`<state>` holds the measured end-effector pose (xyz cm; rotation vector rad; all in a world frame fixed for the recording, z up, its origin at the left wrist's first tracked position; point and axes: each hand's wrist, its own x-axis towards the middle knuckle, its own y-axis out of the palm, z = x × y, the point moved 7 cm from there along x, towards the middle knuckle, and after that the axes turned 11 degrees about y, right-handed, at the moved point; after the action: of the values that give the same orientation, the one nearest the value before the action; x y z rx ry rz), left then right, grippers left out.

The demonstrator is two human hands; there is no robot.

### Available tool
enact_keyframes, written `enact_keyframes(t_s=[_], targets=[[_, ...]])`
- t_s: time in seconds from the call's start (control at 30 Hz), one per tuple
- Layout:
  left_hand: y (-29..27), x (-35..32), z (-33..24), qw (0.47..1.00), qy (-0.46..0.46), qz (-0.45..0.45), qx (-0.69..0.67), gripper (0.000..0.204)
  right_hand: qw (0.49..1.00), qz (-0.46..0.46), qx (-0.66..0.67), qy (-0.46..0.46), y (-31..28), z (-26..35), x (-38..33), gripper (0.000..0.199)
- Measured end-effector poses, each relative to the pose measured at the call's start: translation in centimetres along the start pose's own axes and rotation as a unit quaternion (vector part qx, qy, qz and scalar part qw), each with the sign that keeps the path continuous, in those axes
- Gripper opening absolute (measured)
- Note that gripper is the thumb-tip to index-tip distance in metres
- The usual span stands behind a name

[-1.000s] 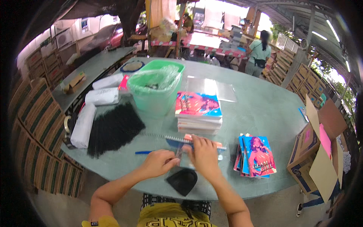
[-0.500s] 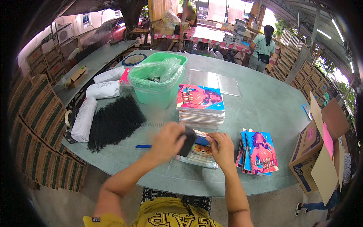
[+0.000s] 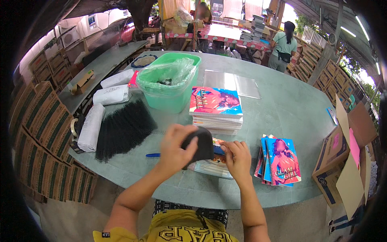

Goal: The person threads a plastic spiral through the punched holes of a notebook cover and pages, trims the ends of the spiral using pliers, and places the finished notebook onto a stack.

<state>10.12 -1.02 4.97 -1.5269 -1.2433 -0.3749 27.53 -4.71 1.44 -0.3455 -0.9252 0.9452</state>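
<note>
My left hand (image 3: 177, 147) grips a bent black sheet (image 3: 200, 144), holding it curved above a low stack of notebooks (image 3: 211, 166) with a cartoon animal cover. My right hand (image 3: 237, 156) pinches the right end of a dark blue strip (image 3: 219, 150) by the stack's upper edge. Whether the strip joins the black sheet is hidden. A blue pen (image 3: 152, 155) lies left of my left hand. Behind the hands rises a taller notebook stack (image 3: 217, 103) with a pink and blue cover. Similar spiral notebooks (image 3: 284, 163) lie fanned to the right of my right hand.
Black spiral binding coils (image 3: 125, 131) spread at left beside white wrapped rolls (image 3: 91, 127). A green bin (image 3: 171, 99) with a plastic liner stands behind, near clear plastic sheets (image 3: 231, 84). An open carton (image 3: 328, 163) is at the table's right; a person (image 3: 282, 48) stands beyond.
My left hand has lifted slightly, and the black sheet now stands more upright and shows a broader face. My right hand stays at the blue strip. The view has shifted a little.
</note>
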Motion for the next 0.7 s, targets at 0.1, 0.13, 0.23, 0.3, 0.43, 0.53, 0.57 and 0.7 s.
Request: enact_keyframes(t_s=[0.1,0.13,0.23,0.3,0.43,0.53,0.57,0.7], targets=[[5.4,-2.8,-0.1,0.976,0.035,0.209,-0.056,0.03,1.0,0.003,-0.004,-0.007,0.2,0.0,0.2,0.009],[4.6,-2.6,0.2,0.988,0.043,0.138,-0.047,0.029,1.0,0.009,-0.007,-0.016,0.2,0.1,0.0,0.009],[3.0,-1.1,-0.3,0.998,0.045,0.038,-0.024,0.028,0.999,0.019,-0.025,-0.011,0.2,-0.1,-0.4,0.012],[4.0,-1.0,0.0,0.996,0.02,0.082,-0.016,0.029,1.0,0.019,-0.023,-0.01,0.0,-0.1,-0.3,0.014],[4.8,-1.3,-0.4,0.991,0.056,0.114,-0.051,0.03,0.999,-0.024,0.036,-0.006,-0.9,-0.9,-0.1,0.015],[2.5,0.5,-0.1,0.999,0.042,-0.007,-0.03,0.03,0.977,0.033,0.17,0.121,-0.7,-4.0,-0.5,0.012],[3.0,0.6,0.1,0.999,0.026,0.005,-0.035,0.03,0.956,0.071,0.225,0.174,-0.3,-5.1,-0.7,0.012],[4.7,-0.1,-0.5,0.991,0.027,0.112,-0.069,0.029,0.89,-0.087,0.411,0.175,0.3,-6.3,-1.8,0.013]])
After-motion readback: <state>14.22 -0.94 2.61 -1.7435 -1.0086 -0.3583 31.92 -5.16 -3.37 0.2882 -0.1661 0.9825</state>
